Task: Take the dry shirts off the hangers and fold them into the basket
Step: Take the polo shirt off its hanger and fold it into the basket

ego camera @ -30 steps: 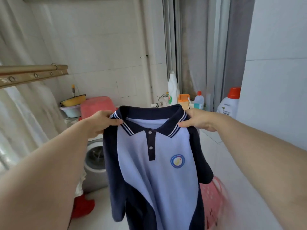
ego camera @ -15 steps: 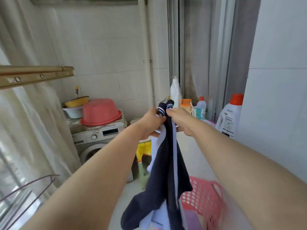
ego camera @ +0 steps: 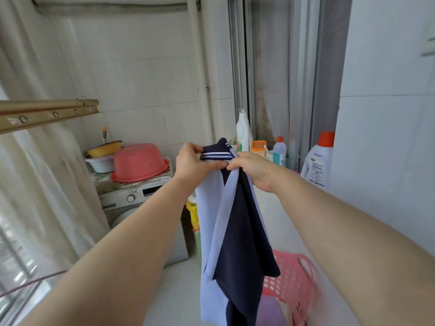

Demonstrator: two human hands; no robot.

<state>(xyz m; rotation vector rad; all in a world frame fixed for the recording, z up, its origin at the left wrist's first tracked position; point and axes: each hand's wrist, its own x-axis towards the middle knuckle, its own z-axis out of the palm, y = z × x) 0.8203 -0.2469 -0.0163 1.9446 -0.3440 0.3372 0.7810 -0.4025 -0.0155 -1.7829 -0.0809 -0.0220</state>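
Note:
A navy and light-blue polo shirt [ego camera: 231, 234] hangs folded in half lengthwise in front of me, its striped collar on top. My left hand [ego camera: 194, 161] grips the collar end from the left. Right beside it, my right hand [ego camera: 253, 169] pinches the same folded top edge; the two hands touch. Under the shirt's hem, at the lower right, stands the pink perforated laundry basket [ego camera: 295, 278] with some pale clothing in it. No hanger is on the shirt.
A brass drying rail [ego camera: 47, 112] juts in at the left. A washing machine [ego camera: 136, 196] carries an upturned pink basin [ego camera: 138, 162] and stacked bowls. Detergent bottles [ego camera: 317, 158] line the ledge at the right. Curtain hangs at the left.
The shirt was spread open by its shoulders; my hands came together and folded it in half lengthwise. Since half a second ago the fold has settled and the hands shifted slightly.

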